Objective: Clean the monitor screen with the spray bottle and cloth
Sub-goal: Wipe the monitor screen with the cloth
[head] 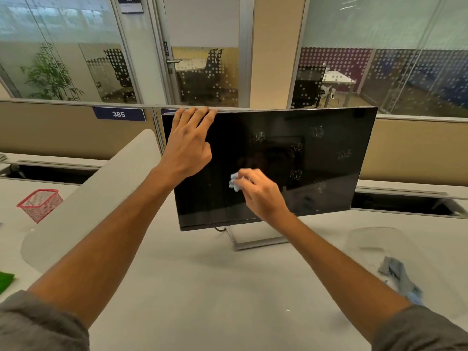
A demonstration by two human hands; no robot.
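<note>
From the head camera, the monitor (278,168) stands at the centre of the desk (202,287), its dark screen dotted with patches of spray droplets from about one to four o'clock. The left hand (187,148) hooks its fingers over the top edge at eleven o'clock, probably to steady the panel against the wiping pressure. The right hand (260,193) pinches a bunched pale-blue cloth (234,182) against the glass near the middle, left of the droplets. The spray bottle is not clearly visible; a grey-blue rag (397,277) lies at four o'clock.
</note>
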